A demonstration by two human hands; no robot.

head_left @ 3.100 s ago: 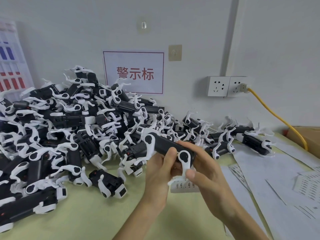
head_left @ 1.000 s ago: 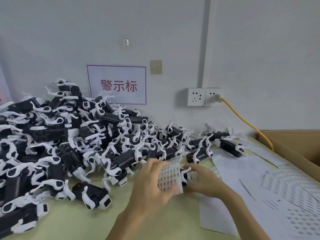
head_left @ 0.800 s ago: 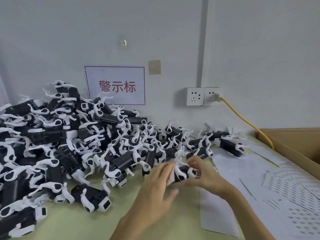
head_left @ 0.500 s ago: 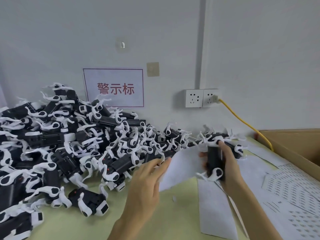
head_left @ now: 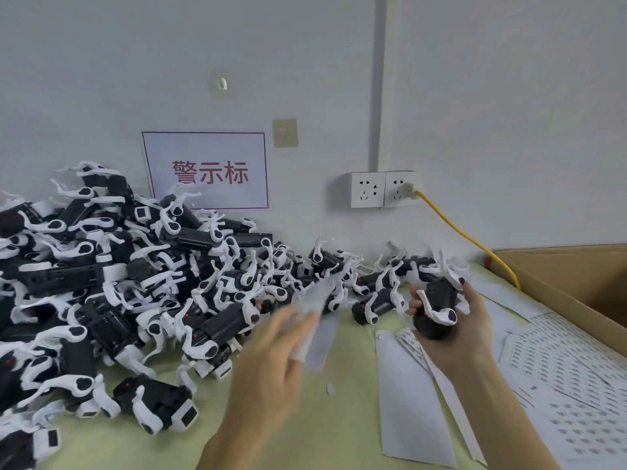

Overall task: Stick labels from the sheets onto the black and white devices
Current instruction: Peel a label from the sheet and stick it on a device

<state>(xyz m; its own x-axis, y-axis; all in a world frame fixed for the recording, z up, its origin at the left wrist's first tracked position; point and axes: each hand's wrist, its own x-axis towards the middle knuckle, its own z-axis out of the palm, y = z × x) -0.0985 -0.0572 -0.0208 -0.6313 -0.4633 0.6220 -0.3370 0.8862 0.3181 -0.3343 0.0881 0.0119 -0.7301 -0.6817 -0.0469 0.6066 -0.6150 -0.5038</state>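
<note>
Right hand (head_left: 470,334) has carried its device (head_left: 439,300) further right of the sign (head_left: 207,171) (警示标).
It grips; left hand (head_left: 268,361) and sheet (head_left: 314,317) blurred, grasp unclear.

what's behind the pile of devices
A white sign with red characters, fixed to the wall. The pile overlaps its lower edge. The foot of the wall there is covered, so anything lying against it cannot be seen.

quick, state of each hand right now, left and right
left hand: motion-blurred, with a white sheet at its fingers; whether it grips the sheet cannot be told
right hand: closed round a black and white device
</note>
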